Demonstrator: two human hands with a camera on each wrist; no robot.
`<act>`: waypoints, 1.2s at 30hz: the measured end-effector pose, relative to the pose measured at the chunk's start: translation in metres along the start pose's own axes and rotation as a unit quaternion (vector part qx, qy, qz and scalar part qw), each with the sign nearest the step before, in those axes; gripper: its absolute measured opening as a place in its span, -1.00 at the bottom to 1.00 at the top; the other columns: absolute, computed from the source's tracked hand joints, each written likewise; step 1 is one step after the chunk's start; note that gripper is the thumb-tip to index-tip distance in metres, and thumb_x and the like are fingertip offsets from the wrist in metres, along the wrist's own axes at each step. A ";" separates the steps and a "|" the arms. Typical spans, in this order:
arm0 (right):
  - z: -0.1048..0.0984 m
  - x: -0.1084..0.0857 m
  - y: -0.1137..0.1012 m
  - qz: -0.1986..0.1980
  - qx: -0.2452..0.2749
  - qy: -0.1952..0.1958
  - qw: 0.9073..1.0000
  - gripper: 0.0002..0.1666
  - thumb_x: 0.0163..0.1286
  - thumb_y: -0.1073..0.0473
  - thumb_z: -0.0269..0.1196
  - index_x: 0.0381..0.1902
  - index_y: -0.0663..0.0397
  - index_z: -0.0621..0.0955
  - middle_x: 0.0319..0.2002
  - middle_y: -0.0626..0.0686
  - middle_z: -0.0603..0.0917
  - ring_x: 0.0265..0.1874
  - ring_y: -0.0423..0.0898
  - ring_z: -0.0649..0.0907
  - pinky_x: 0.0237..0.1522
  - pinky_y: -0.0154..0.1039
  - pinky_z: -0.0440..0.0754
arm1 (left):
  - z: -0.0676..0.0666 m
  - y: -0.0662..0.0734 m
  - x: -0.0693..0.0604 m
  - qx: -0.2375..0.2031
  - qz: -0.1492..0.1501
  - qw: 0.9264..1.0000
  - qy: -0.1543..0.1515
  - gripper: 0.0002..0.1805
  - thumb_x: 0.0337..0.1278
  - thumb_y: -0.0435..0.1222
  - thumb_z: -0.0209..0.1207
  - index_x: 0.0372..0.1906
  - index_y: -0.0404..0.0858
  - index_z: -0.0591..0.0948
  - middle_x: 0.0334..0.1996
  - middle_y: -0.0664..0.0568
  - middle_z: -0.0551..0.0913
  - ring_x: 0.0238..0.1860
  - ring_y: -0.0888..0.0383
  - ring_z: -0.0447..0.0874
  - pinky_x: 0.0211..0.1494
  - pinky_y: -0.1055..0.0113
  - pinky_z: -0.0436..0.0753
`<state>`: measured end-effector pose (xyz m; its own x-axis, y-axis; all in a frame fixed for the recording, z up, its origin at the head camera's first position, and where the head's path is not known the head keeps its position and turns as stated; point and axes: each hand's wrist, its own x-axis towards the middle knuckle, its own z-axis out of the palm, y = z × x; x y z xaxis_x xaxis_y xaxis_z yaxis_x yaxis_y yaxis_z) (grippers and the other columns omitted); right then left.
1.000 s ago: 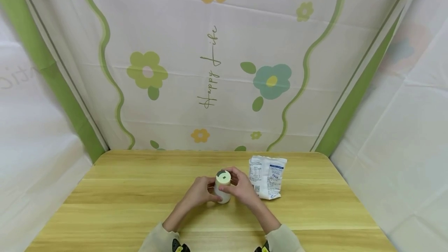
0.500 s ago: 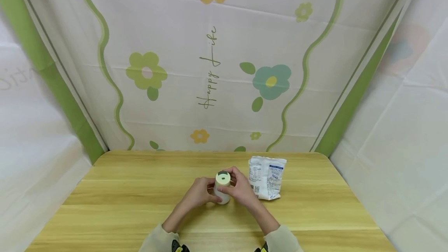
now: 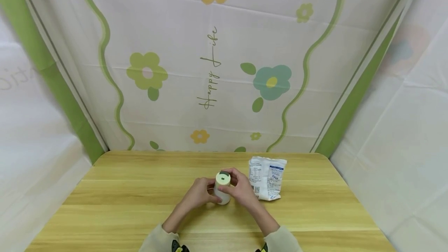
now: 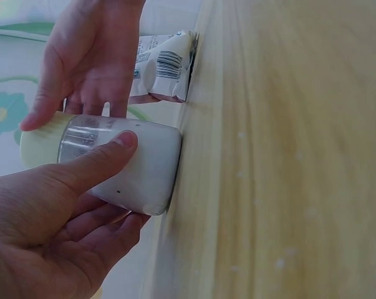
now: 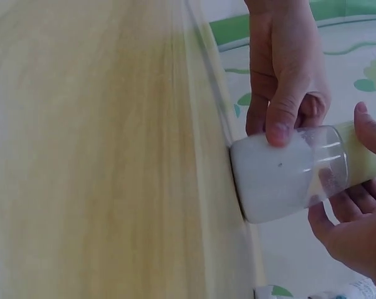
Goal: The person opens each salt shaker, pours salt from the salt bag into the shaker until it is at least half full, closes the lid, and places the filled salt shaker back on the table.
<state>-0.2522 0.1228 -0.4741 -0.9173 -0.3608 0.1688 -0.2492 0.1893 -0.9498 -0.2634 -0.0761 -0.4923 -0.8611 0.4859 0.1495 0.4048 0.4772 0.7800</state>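
A clear seasoning jar (image 3: pixel 225 198) filled with white powder stands upright on the table, its base on the wood. On top sits a pale yellow lid (image 3: pixel 222 181) with a dark green flap at its far edge. My left hand (image 3: pixel 198 193) grips the jar's body from the left, thumb across the front, as the left wrist view also shows on the white-filled part. From the right, my right hand (image 3: pixel 242 188) holds the lid between thumb and fingers. In the right wrist view, powder reaches well up the jar (image 5: pixel 278 177), with a clear band below the lid.
A white printed packet (image 3: pixel 267 178) stands just right of my right hand, towards the back. The wooden table (image 3: pixel 140 205) ends at a flower-patterned white cloth wall (image 3: pixel 175 100), with further cloth walls on both sides.
The lid has turned clockwise a little under my right hand, its green flap moving from the far left to the far edge. My left hand and the packet stay in place.
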 end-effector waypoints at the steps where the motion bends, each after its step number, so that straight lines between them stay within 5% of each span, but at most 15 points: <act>1: 0.000 0.000 0.000 -0.005 0.000 -0.006 1.000 -0.27 0.25 0.12 0.44 0.34 0.11 0.45 0.25 0.16 0.60 0.26 0.11 0.58 0.31 -0.06 0.54 | 0.000 0.000 0.000 0.002 0.000 1.000 0.000 -0.48 -0.12 -0.31 0.53 0.05 -0.29 0.69 0.03 -0.10 0.75 0.06 -0.03 0.74 0.07 0.21 0.72; 6: -0.003 0.002 0.003 -0.035 -0.006 -0.035 0.999 -0.28 0.35 0.21 0.34 0.42 0.17 0.37 0.32 0.22 0.53 0.29 0.14 0.54 0.37 -0.04 0.48 | 0.000 0.000 0.001 0.005 0.000 1.000 -0.001 -0.47 -0.13 -0.30 0.54 0.06 -0.30 0.69 0.02 -0.10 0.75 0.05 -0.02 0.74 0.06 0.22 0.73; 13: 0.003 0.001 0.002 -0.016 -0.027 0.017 0.999 -0.37 0.25 0.10 0.44 0.23 0.09 0.51 0.18 0.14 0.63 0.23 0.08 0.60 0.30 -0.01 0.54 | -0.001 -0.001 0.001 0.001 0.003 1.000 0.001 -0.50 -0.12 -0.31 0.53 0.04 -0.27 0.70 0.03 -0.07 0.75 0.06 0.00 0.73 0.08 0.24 0.72; 20: -0.001 0.000 -0.002 -0.027 -0.013 -0.031 0.999 -0.29 0.36 0.20 0.34 0.42 0.17 0.37 0.35 0.21 0.49 0.38 0.18 0.45 0.43 0.18 0.34 | -0.001 -0.001 0.001 0.008 0.007 1.000 -0.003 -0.50 -0.11 -0.30 0.53 0.04 -0.28 0.69 0.01 -0.08 0.76 0.05 -0.02 0.74 0.06 0.23 0.72; 28: 0.006 0.000 -0.001 -0.005 -0.047 0.034 0.998 -0.41 0.23 0.06 0.46 0.18 0.03 0.53 0.15 0.06 0.66 0.25 0.06 0.59 0.33 0.07 0.51 | -0.002 0.000 0.002 0.001 0.006 1.000 0.000 -0.53 -0.10 -0.30 0.52 0.01 -0.23 0.71 0.01 -0.04 0.76 0.06 0.01 0.73 0.09 0.23 0.71; 36: -0.003 0.001 0.001 -0.030 -0.014 -0.048 0.998 -0.31 0.38 0.19 0.31 0.42 0.11 0.38 0.35 0.20 0.51 0.34 0.16 0.49 0.40 0.15 0.40 | -0.001 -0.002 0.001 0.005 0.005 1.000 -0.002 -0.50 -0.14 -0.28 0.54 0.02 -0.27 0.71 -0.02 -0.08 0.77 0.04 -0.02 0.74 0.07 0.23 0.72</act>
<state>-0.2544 0.1257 -0.4737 -0.8669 -0.4577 0.1973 -0.3118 0.1893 -0.9311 -0.2650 -0.0774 -0.4929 -0.8561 0.4934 0.1539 0.4156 0.4802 0.7725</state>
